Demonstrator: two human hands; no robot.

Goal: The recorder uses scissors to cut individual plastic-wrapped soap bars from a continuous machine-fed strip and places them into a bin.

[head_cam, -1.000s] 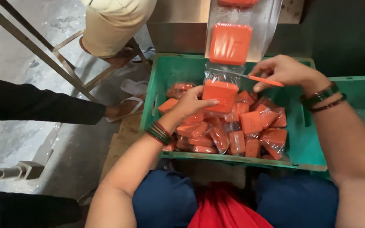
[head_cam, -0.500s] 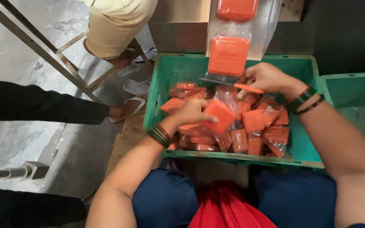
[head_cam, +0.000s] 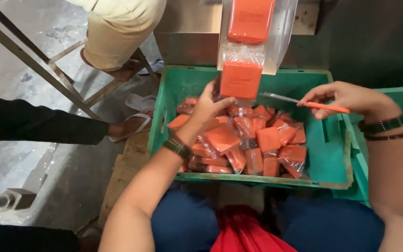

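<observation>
green plastic crate [head_cam: 336,154]: rigid ribbed walls, part filled with loose orange bars in crinkly clear film [head_cam: 257,144]. above it hangs a continuous clear film strip [head_cam: 281,32], glossy, with flat rounded orange bars sealed in a chain; lowest packet [head_cam: 241,79] sits over the crate's back wall. left hand [head_cam: 208,105], fingers curled, pinches the film just under that packet. right hand [head_cam: 346,95] pinches an orange-handled blade [head_cam: 304,101], tip toward the film. judgement: keep film taut, cut squarely through the seal between bars, blade clear of fingers.
</observation>
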